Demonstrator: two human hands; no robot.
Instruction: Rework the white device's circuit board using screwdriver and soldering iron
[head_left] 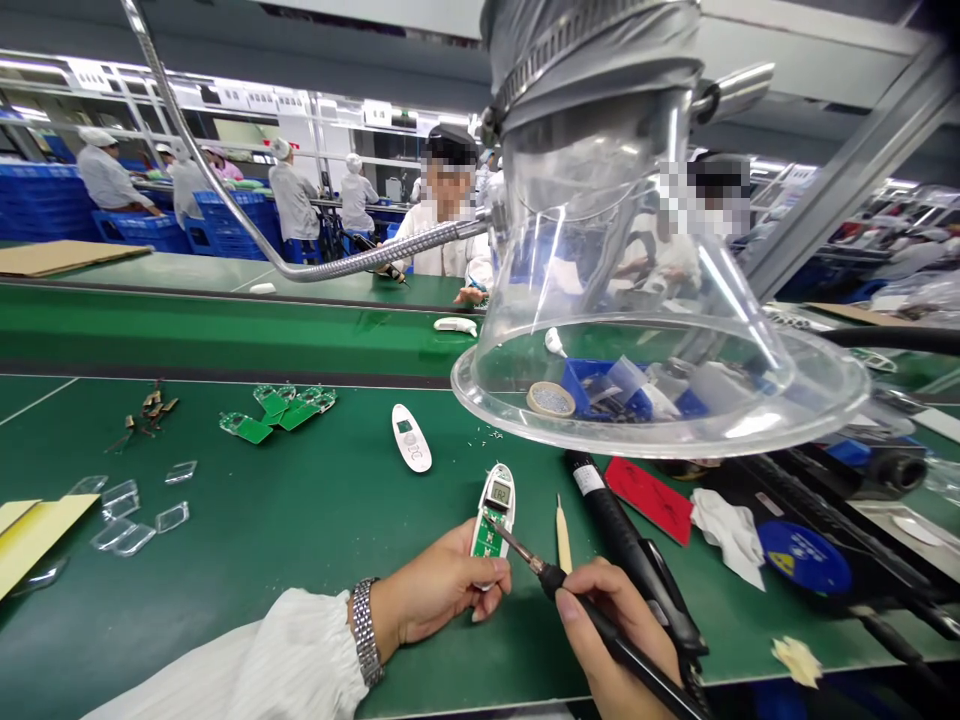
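Observation:
My left hand (439, 585), with a metal-band watch on its wrist, grips a white handheld device (486, 540) that looks like an open thermometer body. Its green circuit board is exposed, and the small screen (499, 492) shows characters like "Er2". In my right hand (619, 625) is a soldering iron (553, 578), held like a pen. The iron's tip reaches the board just below the screen; I cannot tell whether it touches. Beyond my left hand lies a loose white cover (411, 440) with a window. A light-coloured pointed stick (562, 538) rests beside the iron.
A clear fume hood (660, 430) hangs low ahead. Green boards (289, 408), wired parts (152, 410) and clear lenses (124, 510) lie left. At right are a black electric screwdriver (626, 545), red pad (651, 498) and tissue (729, 532). A co-worker (446, 235) sits across the belt (225, 335).

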